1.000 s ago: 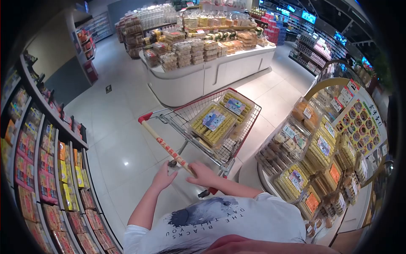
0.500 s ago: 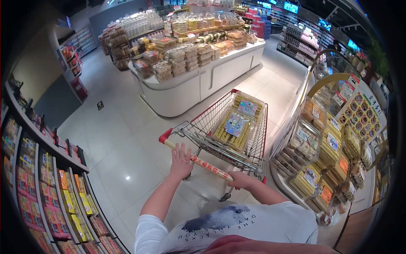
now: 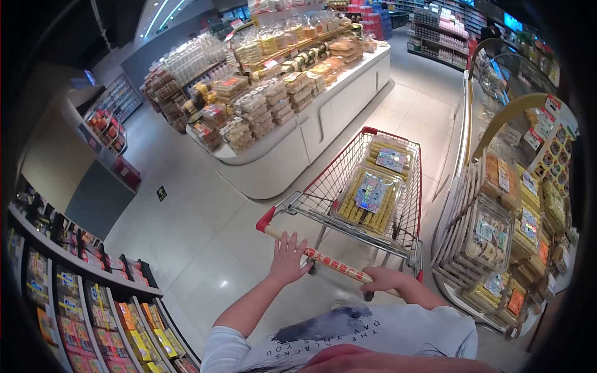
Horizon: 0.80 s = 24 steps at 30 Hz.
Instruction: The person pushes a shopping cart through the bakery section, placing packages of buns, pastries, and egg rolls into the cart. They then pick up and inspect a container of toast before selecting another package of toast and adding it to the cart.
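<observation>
A shopping cart with red trim and a wire basket stands in front of me. My left hand lies on the left part of its printed handle, fingers stretched out and spread. Near the handle's right end, my right hand is closed around the bar. Inside the basket are two clear plastic boxes of yellow stick-shaped snacks with bluish labels: a nearer box and a farther box.
Ahead on the left is a white display counter stacked with packaged baked goods. On the right, close to the cart, a display stand holds clear snack boxes. A shelf of colourful packets runs along my left. Pale tiled floor lies between.
The view has turned, and the cart sits farther right in it. The counter ahead looks larger and nearer. Both hands stay at the handle; the boxes remain in the basket.
</observation>
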Each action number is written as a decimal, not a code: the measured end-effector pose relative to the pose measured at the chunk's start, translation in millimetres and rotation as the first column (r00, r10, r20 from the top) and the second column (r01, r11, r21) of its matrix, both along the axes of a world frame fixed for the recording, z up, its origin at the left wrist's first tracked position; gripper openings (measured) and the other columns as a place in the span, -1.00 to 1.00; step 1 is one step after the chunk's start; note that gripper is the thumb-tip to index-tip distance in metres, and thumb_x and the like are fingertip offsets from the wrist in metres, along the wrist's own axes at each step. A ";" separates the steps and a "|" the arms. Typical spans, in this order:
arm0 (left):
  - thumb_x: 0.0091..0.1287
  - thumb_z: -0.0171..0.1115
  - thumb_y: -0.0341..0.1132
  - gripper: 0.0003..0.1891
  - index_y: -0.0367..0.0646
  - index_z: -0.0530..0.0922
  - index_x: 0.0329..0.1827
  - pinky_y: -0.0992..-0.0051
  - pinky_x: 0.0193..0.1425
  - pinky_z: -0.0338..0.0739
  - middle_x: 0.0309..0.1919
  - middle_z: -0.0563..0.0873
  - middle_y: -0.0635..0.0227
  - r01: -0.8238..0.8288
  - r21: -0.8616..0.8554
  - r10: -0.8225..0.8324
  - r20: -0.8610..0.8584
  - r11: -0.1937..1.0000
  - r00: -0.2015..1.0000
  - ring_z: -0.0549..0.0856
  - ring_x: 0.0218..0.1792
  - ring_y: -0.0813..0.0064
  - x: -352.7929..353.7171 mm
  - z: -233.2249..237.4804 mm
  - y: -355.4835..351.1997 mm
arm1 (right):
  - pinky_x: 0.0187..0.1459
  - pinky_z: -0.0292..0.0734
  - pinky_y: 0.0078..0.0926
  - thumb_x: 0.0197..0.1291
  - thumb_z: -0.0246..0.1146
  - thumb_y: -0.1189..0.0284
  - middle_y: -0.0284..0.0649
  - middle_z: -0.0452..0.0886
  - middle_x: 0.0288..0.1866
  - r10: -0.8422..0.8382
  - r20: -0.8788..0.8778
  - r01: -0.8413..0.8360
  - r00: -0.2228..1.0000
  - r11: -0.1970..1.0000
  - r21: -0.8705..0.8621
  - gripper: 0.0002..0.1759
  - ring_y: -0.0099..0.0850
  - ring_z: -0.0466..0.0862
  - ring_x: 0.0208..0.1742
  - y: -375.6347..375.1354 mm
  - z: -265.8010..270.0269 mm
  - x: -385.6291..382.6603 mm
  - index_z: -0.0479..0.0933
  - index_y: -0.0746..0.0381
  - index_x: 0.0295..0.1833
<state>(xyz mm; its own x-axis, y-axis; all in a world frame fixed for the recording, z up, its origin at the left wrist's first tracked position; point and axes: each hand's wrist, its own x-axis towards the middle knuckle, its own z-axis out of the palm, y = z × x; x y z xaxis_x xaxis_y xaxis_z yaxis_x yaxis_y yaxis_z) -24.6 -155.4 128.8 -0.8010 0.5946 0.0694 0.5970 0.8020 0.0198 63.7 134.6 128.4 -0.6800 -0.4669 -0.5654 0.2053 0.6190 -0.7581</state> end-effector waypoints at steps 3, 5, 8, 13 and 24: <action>0.17 0.06 0.06 -0.44 -0.09 0.39 0.15 0.05 0.25 0.06 0.15 0.36 0.11 0.027 0.054 -0.033 0.113 0.998 0.993 0.17 0.27 0.03 -50.5 11.1 10.6 | -0.19 0.45 -0.37 0.07 0.19 0.11 -0.09 0.57 -0.31 -0.004 -0.032 0.005 0.999 0.998 0.059 -0.54 -0.27 0.60 -0.26 8.0 3.4 -34.6 0.41 0.28 -0.11; 0.20 0.04 0.01 -0.57 -0.14 0.49 -0.06 0.15 0.07 0.27 -0.08 0.52 0.17 0.032 0.107 -0.045 0.121 0.994 0.992 0.44 0.01 0.14 -94.0 18.9 22.6 | -0.16 0.44 -0.35 0.09 0.16 0.06 -0.07 0.57 -0.29 0.022 -0.169 0.009 0.985 0.983 0.183 -0.51 -0.22 0.59 -0.23 10.1 13.3 -56.7 0.40 0.29 -0.11; 0.20 0.05 -0.01 -0.61 -0.16 0.49 -0.13 0.17 -0.03 0.34 -0.19 0.55 0.17 -0.071 0.104 0.042 0.261 0.992 0.965 0.53 -0.16 0.17 -171.3 8.1 37.4 | -0.14 0.45 -0.32 0.09 0.13 0.01 -0.04 0.58 -0.24 0.010 -0.302 0.067 0.953 0.968 0.244 -0.45 -0.16 0.58 -0.19 12.9 15.1 -88.8 0.40 0.28 -0.03; 0.19 0.05 -0.01 -0.58 -0.19 0.47 -0.12 0.13 -0.04 0.36 -0.17 0.54 0.11 -0.122 0.114 0.117 0.056 0.986 0.992 0.52 -0.13 0.12 -289.3 -15.6 99.2 | -0.16 0.42 -0.21 0.08 0.15 0.19 -0.04 0.55 -0.21 -0.157 -0.612 0.391 0.775 0.880 0.270 -0.62 -0.10 0.55 -0.15 26.3 23.0 -168.9 0.42 0.28 -0.15; 0.12 0.06 0.00 -0.47 -0.22 0.43 0.03 0.17 0.15 0.22 0.01 0.43 0.07 -0.372 -0.109 0.387 0.239 0.922 0.891 0.39 0.08 0.13 -464.6 -76.5 201.5 | -0.15 0.42 -0.23 -0.10 0.20 0.30 0.01 0.46 -0.26 -0.444 -0.837 0.946 0.321 0.109 0.305 -0.69 -0.08 0.49 -0.17 128.1 -56.8 -300.9 0.48 0.32 -0.30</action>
<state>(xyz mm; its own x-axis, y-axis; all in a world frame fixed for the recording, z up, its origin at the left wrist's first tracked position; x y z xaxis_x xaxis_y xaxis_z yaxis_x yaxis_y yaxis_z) -489.2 46.1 52.3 -0.9525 0.2385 -0.1892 0.2284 0.9708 0.0740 -237.3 262.7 71.6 -0.6347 0.7540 0.1692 0.6853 0.6504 -0.3275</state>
